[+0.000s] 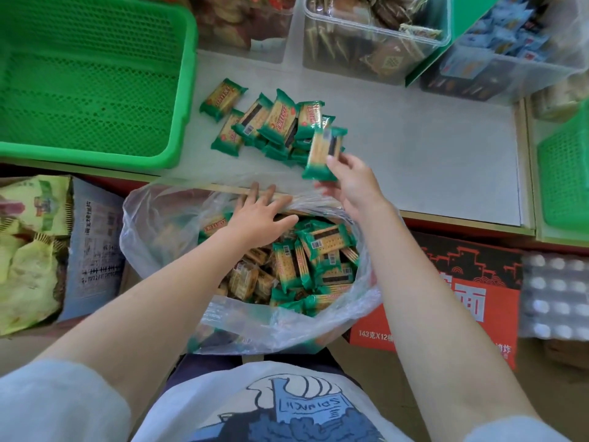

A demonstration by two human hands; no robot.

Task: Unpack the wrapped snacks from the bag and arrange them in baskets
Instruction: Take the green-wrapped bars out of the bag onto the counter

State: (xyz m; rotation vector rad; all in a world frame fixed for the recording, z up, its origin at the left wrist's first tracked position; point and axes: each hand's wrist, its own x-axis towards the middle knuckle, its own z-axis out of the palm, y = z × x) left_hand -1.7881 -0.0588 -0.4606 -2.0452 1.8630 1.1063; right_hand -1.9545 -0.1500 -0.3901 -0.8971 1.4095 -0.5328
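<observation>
Shelf [414, 148]: two green baskets [92, 74], right hand [353, 183] pinching one snack [323, 154]

Bare shelf [430, 148] lies open right of the snack pile [271, 126]. The green basket [92, 74] blocks the left, clear bins [366, 36] wall the back, and another basket [564, 173] closes the right edge.

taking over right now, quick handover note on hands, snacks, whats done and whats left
Right hand pinches one snack packet above the shelf.
Left hand lies open on the bag's rim.
Done: a loose pile of packets on the shelf.
Left: the bag is far from empty; the green basket holds no packets yet.
</observation>
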